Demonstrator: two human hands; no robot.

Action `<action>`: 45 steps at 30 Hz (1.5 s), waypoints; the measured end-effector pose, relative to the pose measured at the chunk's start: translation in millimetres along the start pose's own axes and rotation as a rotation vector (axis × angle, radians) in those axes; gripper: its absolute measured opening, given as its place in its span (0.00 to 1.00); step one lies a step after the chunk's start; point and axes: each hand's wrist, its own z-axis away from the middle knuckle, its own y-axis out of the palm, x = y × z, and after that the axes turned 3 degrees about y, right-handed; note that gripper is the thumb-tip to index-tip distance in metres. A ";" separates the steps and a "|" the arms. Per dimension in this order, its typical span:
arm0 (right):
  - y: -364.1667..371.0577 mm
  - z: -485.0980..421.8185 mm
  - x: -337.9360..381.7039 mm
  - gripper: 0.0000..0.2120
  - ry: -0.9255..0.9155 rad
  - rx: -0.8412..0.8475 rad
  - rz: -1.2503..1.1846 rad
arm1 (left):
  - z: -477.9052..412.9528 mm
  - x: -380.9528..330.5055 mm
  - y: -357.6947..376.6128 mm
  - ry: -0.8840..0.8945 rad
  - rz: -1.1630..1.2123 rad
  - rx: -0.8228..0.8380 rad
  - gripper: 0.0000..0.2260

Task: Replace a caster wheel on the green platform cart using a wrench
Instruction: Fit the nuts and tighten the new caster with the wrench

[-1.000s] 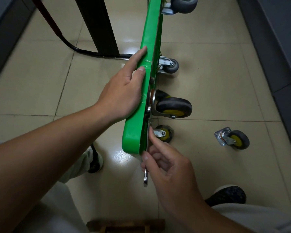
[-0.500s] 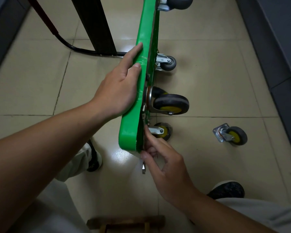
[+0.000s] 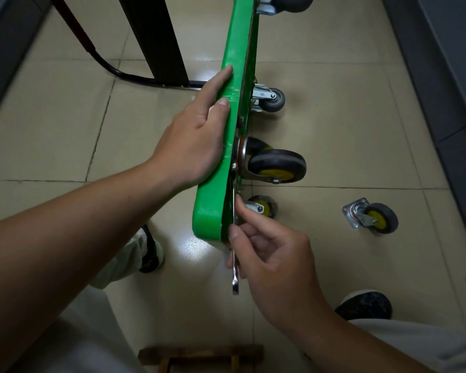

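Observation:
The green platform cart point(image 3: 213, 205) stands on its edge, its underside facing right. My left hand point(image 3: 197, 141) lies flat against its top face with straight fingers, steadying it. A large black caster with a yellow hub point(image 3: 276, 166) is mounted near the cart's near end. My right hand point(image 3: 269, 262) pinches a thin silver wrench point(image 3: 235, 278) that runs up along the cart's underside toward the caster's mounting plate. The wrench's upper end is hidden behind the cart's edge. A loose caster point(image 3: 371, 216) lies on the floor to the right.
Another small caster point(image 3: 261, 207) sits on the tile just below the mounted one, a grey caster point(image 3: 269, 99) farther up, a big one point(image 3: 291, 2) at the top. A black post point(image 3: 156, 41) and cart handle bar stand left. My shoes point(image 3: 363, 305) and a wooden stool point(image 3: 202, 358) are near.
My right hand slid back down the wrench toward me, so more of the handle shows below the cart. My left hand stayed flat on the cart.

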 end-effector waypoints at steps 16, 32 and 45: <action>-2.0 -13.0 58.8 0.16 0.334 0.062 -0.227 | 2.8 -2.0 -2.5 0.025 -0.009 0.017 0.24; -14.1 8.4 49.4 0.13 0.178 0.008 -0.210 | -0.8 2.5 -0.2 0.044 0.091 0.002 0.20; -18.6 19.9 -26.6 0.18 0.124 -0.213 0.023 | 1.2 2.0 2.2 0.031 0.105 -0.014 0.23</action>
